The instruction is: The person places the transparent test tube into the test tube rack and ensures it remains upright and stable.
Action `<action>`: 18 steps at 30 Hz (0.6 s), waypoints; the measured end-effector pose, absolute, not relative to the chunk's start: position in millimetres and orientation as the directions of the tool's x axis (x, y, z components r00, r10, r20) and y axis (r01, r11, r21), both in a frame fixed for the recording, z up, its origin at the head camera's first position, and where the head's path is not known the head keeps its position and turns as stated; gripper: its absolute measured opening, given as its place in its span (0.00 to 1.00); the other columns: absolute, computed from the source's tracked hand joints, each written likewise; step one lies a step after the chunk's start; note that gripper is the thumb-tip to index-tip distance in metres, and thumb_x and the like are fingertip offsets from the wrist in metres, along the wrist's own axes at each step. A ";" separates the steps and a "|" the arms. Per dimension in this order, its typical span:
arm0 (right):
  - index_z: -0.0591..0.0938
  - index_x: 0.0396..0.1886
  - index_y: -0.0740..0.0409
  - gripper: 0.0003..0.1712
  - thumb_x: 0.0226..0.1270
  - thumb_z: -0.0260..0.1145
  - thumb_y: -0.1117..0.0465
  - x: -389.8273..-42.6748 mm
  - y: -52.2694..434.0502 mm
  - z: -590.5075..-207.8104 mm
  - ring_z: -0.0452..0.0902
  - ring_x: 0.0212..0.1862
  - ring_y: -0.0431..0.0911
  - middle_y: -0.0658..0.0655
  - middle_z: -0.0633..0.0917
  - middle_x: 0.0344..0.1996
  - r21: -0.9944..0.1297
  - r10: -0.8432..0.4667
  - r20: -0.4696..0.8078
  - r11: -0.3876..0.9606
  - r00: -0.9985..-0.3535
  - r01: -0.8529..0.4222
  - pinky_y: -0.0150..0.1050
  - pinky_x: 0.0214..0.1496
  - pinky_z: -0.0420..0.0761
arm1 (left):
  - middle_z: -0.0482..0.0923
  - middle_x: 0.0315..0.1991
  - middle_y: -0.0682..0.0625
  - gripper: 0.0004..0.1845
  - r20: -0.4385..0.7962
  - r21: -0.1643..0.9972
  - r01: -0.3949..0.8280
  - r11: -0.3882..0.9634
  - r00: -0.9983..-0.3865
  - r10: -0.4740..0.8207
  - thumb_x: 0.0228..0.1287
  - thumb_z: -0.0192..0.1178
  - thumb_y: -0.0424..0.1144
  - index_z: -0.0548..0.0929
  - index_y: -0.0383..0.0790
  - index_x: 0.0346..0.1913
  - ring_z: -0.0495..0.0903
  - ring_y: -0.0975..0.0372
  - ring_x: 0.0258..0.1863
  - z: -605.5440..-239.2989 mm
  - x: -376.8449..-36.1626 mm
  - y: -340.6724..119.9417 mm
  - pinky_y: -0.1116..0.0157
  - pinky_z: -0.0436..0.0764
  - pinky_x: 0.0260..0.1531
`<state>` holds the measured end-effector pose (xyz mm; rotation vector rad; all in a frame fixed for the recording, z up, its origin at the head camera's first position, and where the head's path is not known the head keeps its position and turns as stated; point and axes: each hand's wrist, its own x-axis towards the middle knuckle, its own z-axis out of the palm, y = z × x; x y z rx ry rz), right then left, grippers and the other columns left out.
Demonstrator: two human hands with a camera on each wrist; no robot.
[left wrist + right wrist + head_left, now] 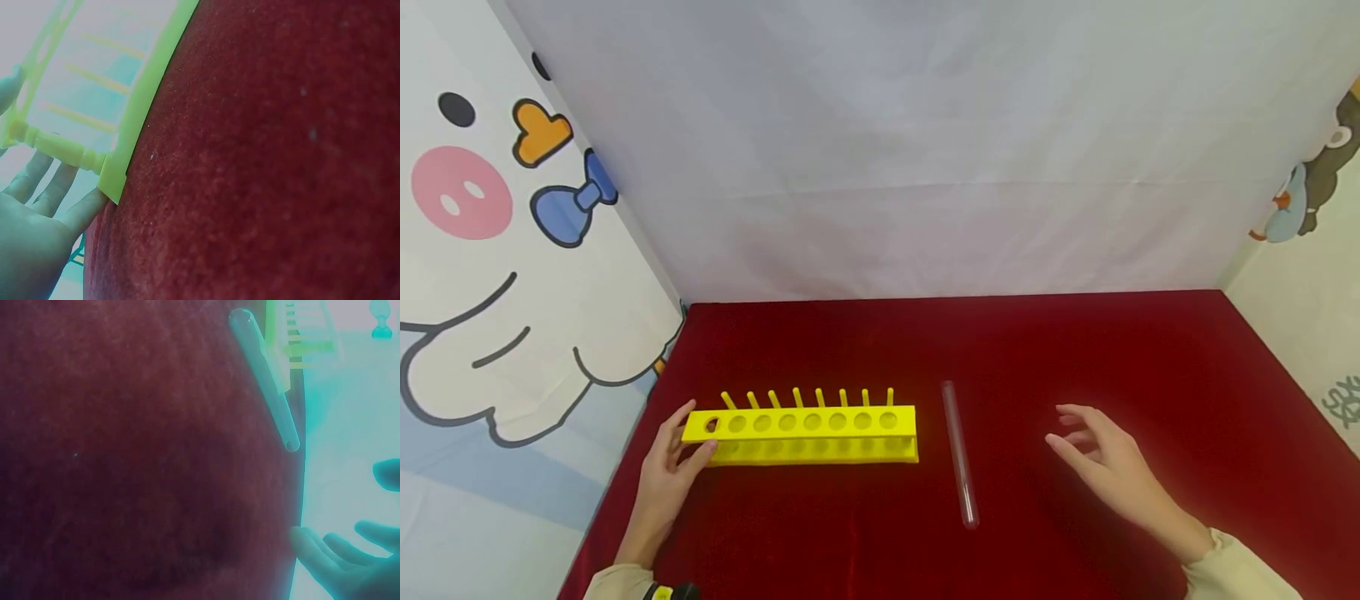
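The clear test tube (958,454) lies flat on the red cloth (1075,350), just right of the yellow test tube rack (805,433) and apart from it. The right hand (1108,467) hovers to the tube's right, fingers spread, holding nothing. The left hand (673,467) grips the rack's left end.

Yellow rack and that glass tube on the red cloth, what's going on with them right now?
A person steadies a yellow test tube rack with the left hand, fingers curled round its left end. A clear glass tube lies flat on the red cloth, just right of the rack, untouched. The right hand hovers open to the right of the tube, holding nothing. The rack's holes look empty.
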<state>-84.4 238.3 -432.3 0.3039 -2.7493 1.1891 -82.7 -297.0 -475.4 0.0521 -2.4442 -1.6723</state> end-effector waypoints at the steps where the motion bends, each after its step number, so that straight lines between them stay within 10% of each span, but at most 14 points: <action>1: 0.74 0.57 0.56 0.24 0.63 0.67 0.56 -85.2 236.9 -432.7 0.82 0.39 0.44 0.60 0.80 0.46 -0.706 -0.134 0.198 0.667 -0.971 -0.237 0.35 0.35 0.80 | 0.67 0.58 0.44 0.33 0.132 0.926 0.074 0.369 -0.982 -0.135 0.68 0.57 0.36 0.58 0.51 0.73 0.72 0.70 0.49 -475.5 -82.7 -297.0 0.78 0.74 0.42; 18: 0.75 0.56 0.59 0.26 0.61 0.69 0.55 -97.2 215.1 -444.3 0.81 0.37 0.45 0.60 0.80 0.45 -0.726 -0.180 0.168 0.643 -0.969 -0.245 0.37 0.36 0.80 | 0.69 0.56 0.57 0.31 0.075 0.936 0.001 0.353 -0.978 -0.197 0.66 0.59 0.40 0.62 0.51 0.71 0.70 0.69 0.51 -477.9 -84.0 -298.0 0.79 0.73 0.44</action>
